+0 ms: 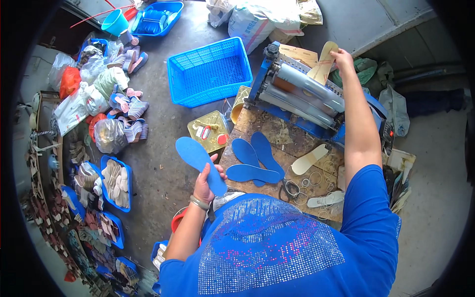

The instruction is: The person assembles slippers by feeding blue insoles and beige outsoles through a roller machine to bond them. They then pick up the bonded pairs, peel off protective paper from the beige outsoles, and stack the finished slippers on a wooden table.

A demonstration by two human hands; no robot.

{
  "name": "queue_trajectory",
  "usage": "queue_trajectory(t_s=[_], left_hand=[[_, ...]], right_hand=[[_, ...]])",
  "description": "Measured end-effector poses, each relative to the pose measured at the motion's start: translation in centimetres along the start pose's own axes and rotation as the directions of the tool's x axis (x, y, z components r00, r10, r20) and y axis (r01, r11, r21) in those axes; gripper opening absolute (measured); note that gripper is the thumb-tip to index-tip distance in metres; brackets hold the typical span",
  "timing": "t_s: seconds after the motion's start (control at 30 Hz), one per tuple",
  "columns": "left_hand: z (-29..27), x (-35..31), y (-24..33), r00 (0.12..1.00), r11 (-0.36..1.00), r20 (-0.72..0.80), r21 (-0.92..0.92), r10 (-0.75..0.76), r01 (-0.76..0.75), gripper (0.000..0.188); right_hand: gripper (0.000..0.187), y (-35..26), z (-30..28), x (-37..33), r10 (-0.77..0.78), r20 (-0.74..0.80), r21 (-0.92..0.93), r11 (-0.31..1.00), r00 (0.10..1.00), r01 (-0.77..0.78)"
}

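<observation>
Wooden bench (277, 136) | concrete floor (163, 123) | left hand (204, 185) grips blue insole (200, 163) | right hand (342, 59) pinches tan insole (324, 62)

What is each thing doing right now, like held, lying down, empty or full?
Left hand: holds blue insole, lifted.
Right hand: holds tan insole at roller machine.
Three blue insoles: lying flat, overlapping on worktable.
Pale insole: lying flat.
Blue crate: empty.
Small blue tray: full of pale pieces.

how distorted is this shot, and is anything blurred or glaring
Head view: strong fisheye, black corners, the blue crate and roller machine edges bowing toward the rim; lighting flat and soft, no harsh glare; centre sharp on the left hand and its blue insole, while the rim clutter smears.
</observation>
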State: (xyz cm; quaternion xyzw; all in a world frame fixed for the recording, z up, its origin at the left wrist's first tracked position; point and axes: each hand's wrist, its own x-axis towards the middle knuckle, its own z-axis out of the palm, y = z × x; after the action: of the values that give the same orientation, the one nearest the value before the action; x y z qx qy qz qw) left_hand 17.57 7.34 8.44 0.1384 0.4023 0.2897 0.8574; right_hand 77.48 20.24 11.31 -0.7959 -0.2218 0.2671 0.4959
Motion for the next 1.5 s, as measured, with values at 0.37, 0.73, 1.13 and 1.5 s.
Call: queue_trajectory(t_s=[0.37,0.73,1.13,1.5], left_hand=[[8.7,1.4,0.7,0.974,0.986,0.228,-0.164,0.008,0.030,0.070],[3.3,-0.9,1.9,0.987,0.962,0.156,-0.273,0.028,0.016,0.054],[-1.6,-3.5,1.1,1.000,0.997,0.021,-0.071,0.017,-0.015,0.079],[-2.4,-2.5,0.6,0.999,0.999,0.028,-0.027,-0.031,0.032,0.080]], right_hand=[[0.014,-11.1,2.7,-26.3,-0.812,-0.147,0.210,0.532,0.564,0.820],[0.038,9.8,8.9,-41.1,-0.484,0.599,-0.213,0.672,0.638,0.710],[0.055,16.9,9.5,-42.9,-0.249,0.745,-0.485,0.436,0.619,0.758],[0.020,11.1,5.5,-42.7,0.131,0.582,0.387,0.823,0.803,-0.415]])
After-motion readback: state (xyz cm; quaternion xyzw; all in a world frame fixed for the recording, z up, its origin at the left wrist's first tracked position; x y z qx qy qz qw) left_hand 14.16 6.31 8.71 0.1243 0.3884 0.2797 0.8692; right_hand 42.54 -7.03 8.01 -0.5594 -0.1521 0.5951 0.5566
